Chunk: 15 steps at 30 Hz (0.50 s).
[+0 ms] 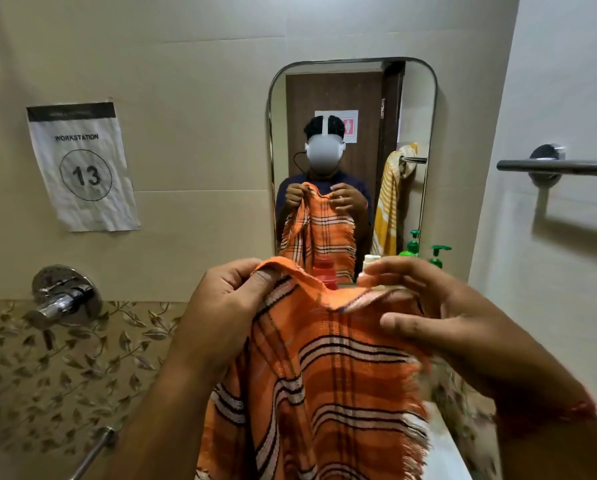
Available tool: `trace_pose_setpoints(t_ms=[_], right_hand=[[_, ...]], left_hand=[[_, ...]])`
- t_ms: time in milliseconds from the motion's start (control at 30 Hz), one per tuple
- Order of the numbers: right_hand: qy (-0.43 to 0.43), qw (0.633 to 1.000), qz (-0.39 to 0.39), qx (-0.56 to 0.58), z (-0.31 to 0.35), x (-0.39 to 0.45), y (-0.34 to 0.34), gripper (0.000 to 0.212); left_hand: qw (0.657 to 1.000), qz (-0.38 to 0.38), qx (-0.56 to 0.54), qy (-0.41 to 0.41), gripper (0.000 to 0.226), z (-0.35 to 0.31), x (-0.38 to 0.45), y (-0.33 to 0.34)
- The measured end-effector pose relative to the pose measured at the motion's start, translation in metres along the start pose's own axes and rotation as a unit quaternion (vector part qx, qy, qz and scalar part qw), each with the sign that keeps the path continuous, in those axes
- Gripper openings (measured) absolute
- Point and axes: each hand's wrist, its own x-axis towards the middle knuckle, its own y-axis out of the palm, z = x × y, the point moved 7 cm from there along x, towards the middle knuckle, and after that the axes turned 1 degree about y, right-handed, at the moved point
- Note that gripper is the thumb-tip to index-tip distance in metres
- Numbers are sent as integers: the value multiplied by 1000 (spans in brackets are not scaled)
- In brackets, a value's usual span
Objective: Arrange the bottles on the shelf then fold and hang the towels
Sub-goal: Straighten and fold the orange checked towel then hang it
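Observation:
An orange towel [325, 375] with white and dark stripes hangs in front of me, held up by its top edge. My left hand [221, 306] pinches the left part of that edge between thumb and fingers. My right hand [439, 313] holds the right part of the edge at its fingertips, with the thumb spread apart. Behind the towel, mostly hidden, stand a red bottle [325, 271], a white bottle [370, 263] and a green pump bottle [437, 256]. A bare metal towel bar [560, 166] is fixed to the right wall.
A mirror [352, 109] faces me and reflects a person and a yellow striped towel on a bar. A chrome tap [65, 296] sticks out of the wall at left. A workstation 13 paper [82, 168] is taped above it. A metal rod [96, 452] lies low left.

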Motion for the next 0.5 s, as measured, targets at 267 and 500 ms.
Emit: trace_pose_setpoints(t_ms=[267, 500], right_hand=[[-111, 956, -13, -272, 32, 22, 57, 24], [-134, 935, -105, -310, 35, 12, 61, 28]], left_hand=[[990, 138, 42, -9, 28, -8, -5, 29], [993, 75, 88, 3, 28, -11, -4, 20]])
